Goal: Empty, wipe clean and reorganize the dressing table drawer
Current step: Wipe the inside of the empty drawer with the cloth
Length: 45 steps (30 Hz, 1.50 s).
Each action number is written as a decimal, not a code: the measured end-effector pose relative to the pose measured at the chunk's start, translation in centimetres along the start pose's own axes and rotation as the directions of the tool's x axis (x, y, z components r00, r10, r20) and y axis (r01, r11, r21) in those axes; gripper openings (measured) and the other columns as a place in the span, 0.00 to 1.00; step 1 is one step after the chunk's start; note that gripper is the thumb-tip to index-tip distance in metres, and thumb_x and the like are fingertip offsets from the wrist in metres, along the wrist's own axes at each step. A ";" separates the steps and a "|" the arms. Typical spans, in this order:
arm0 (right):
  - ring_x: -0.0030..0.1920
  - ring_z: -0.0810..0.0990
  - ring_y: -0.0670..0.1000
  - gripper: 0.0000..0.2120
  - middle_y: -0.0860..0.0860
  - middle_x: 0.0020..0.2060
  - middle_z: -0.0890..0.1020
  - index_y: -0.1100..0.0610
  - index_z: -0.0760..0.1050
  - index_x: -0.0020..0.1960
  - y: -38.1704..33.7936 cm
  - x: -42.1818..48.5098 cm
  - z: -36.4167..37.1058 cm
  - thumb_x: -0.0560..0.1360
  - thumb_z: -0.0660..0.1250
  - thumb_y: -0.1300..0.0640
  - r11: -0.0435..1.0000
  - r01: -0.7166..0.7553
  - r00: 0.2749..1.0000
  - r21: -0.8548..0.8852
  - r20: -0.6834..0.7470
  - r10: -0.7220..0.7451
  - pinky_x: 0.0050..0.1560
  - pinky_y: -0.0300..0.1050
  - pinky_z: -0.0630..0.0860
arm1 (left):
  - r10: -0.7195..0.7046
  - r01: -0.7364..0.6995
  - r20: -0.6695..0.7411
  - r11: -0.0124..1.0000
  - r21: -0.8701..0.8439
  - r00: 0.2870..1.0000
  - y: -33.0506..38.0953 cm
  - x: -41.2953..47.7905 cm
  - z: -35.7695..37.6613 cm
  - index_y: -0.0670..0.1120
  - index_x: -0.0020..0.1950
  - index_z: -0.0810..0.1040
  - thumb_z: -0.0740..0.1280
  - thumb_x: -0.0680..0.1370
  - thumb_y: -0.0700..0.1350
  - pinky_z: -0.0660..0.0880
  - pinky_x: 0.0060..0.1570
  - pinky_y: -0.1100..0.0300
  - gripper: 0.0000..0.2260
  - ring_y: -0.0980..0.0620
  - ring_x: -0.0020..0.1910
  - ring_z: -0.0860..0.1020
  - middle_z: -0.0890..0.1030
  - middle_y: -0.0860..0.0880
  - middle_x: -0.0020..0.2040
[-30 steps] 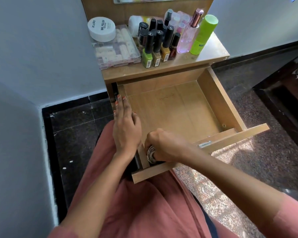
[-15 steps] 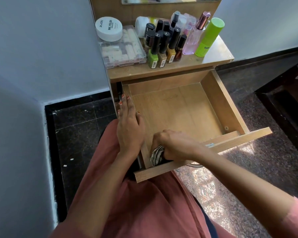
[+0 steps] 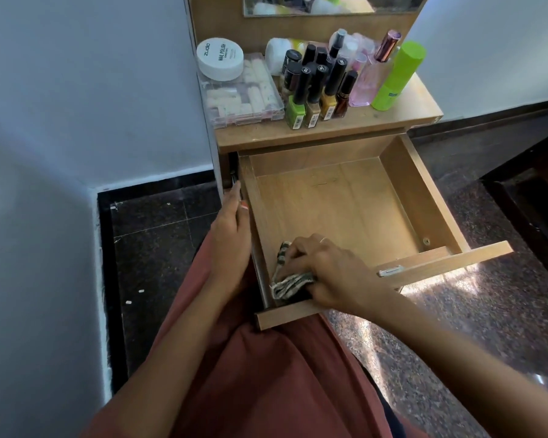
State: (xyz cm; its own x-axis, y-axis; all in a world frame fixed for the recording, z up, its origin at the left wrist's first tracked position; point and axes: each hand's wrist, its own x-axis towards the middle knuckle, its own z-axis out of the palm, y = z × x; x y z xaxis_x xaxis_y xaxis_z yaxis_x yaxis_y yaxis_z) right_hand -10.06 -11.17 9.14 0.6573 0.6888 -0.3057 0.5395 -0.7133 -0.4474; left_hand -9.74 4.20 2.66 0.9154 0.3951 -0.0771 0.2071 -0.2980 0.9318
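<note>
The wooden drawer of the dressing table stands pulled out, its bare floor showing. My right hand is inside its near left corner, pressing a striped grey-and-white cloth against the bottom. My left hand lies flat along the outside of the drawer's left wall, fingers pointing toward the table. On the tabletop stand several nail polish bottles, a pink perfume bottle, a green spray bottle, a clear plastic box and a white round jar on top of it.
A mirror rises behind the tabletop. A white wall closes the left side, with dark tile floor beneath. Speckled granite floor lies to the right. My lap in a rust-coloured garment sits under the drawer front.
My right hand has slid the cloth slightly away from the drawer front along the left corner. My left hand shifted from atop the left wall to its outer side.
</note>
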 end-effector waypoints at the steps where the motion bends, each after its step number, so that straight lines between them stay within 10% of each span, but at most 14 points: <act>1: 0.56 0.69 0.48 0.21 0.46 0.54 0.75 0.47 0.78 0.56 0.0 0.2 0.1 0.70 0.62 0.67 1.000 -0.003 0.999 -0.005 -0.034 0.003 0.43 0.40 0.66 | -0.004 0.004 -0.027 1.000 -0.007 1.000 0.0 -0.2 -0.2 0.45 0.73 0.61 0.53 0.82 0.41 0.58 0.56 0.82 0.19 0.62 0.66 0.65 0.69 0.49 0.69; 10: 0.56 0.73 0.58 0.15 0.57 0.54 0.77 0.59 0.79 0.56 2.3 8.7 -1.4 0.71 0.63 0.67 1.000 -0.010 0.944 -0.002 -0.331 0.009 0.49 0.44 0.70 | 0.077 -0.083 0.128 0.996 0.037 0.989 -0.8 -3.2 1.0 0.50 0.71 0.62 0.49 0.78 0.62 0.60 0.72 0.48 0.26 0.51 0.72 0.62 0.68 0.49 0.70; 14: 0.58 0.70 0.55 0.18 0.55 0.55 0.75 0.53 0.77 0.60 2.4 10.5 -2.1 0.73 0.62 0.66 0.998 -0.031 0.929 -0.062 -0.371 0.005 0.46 0.43 0.69 | -0.037 -0.085 0.250 0.882 0.463 0.968 -1.2 -3.7 0.7 0.46 0.76 0.43 0.57 0.73 0.66 0.38 0.72 0.55 0.41 0.54 0.75 0.39 0.43 0.49 0.77; 20: 0.54 0.74 0.56 0.17 0.55 0.56 0.75 0.54 0.77 0.59 2.4 6.4 -0.6 0.73 0.64 0.66 0.995 0.074 0.973 -0.070 -0.212 -0.087 0.50 0.50 0.76 | -0.002 -0.105 0.160 0.747 0.657 0.987 -0.5 -4.1 0.2 0.42 0.75 0.39 0.43 0.63 0.75 0.31 0.68 0.52 0.51 0.51 0.73 0.33 0.39 0.44 0.76; 25: 0.52 0.75 0.58 0.17 0.56 0.54 0.76 0.54 0.79 0.56 1.9 3.9 0.3 0.70 0.66 0.65 0.994 0.083 0.974 -0.068 -0.204 -0.095 0.42 0.45 0.71 | 0.072 -0.152 0.140 0.666 0.731 0.988 -0.2 -4.2 0.1 0.40 0.75 0.42 0.38 0.65 0.70 0.27 0.67 0.50 0.46 0.51 0.70 0.33 0.37 0.45 0.74; 31: 0.58 0.75 0.56 0.19 0.52 0.61 0.76 0.53 0.75 0.62 1.7 8.5 -0.5 0.73 0.61 0.67 0.989 -0.007 0.932 -0.150 -0.360 -0.048 0.50 0.43 0.75 | 0.071 -0.170 0.158 0.586 0.792 0.985 -0.4 -4.0 0.3 0.38 0.71 0.53 0.36 0.72 0.71 0.36 0.68 0.48 0.43 0.45 0.72 0.54 0.61 0.38 0.73; 36: 0.61 0.75 0.55 0.23 0.51 0.63 0.76 0.52 0.69 0.67 1.2 11.5 -1.7 0.74 0.57 0.68 0.970 -0.104 0.897 -0.220 -0.443 -0.004 0.54 0.47 0.74 | 0.016 -0.157 0.184 0.601 0.784 0.983 0.1 -4.2 0.1 0.41 0.73 0.39 0.16 0.55 0.71 0.23 0.63 0.50 0.55 0.50 0.70 0.31 0.33 0.46 0.71; 45: 0.55 0.79 0.60 0.21 0.57 0.56 0.80 0.59 0.77 0.57 2.2 8.7 0.9 0.65 0.70 0.71 0.946 0.099 0.894 -0.309 -0.390 -0.221 0.52 0.50 0.77 | -0.054 -0.140 0.222 0.625 0.768 0.974 -0.1 -4.3 0.3 0.43 0.74 0.38 0.17 0.55 0.72 0.18 0.58 0.52 0.55 0.51 0.68 0.28 0.34 0.46 0.73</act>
State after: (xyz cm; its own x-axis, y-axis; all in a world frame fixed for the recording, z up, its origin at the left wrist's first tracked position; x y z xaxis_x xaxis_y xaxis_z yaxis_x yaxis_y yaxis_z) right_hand -3.61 -6.68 4.75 0.6733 0.7232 0.1535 0.7382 -0.6461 -0.1940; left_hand -13.62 2.27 2.75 0.9566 0.2081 -0.2039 0.2662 -0.9088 0.3213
